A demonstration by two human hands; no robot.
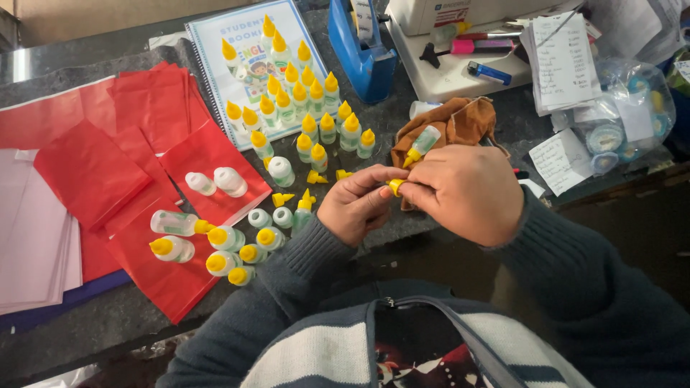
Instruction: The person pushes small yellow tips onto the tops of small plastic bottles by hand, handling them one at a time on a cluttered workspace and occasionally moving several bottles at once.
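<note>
Roughly twenty capped bottles standing upright, seven lying on red paper, two uncapped, three loose caps. One yellow cap pinched between fingertips of both hands, above table edge. Left hand curled palm-up; right hand knuckles up, arched over.

Dark counter w/ red paper sheets, glue bottles, booklet.
</note>
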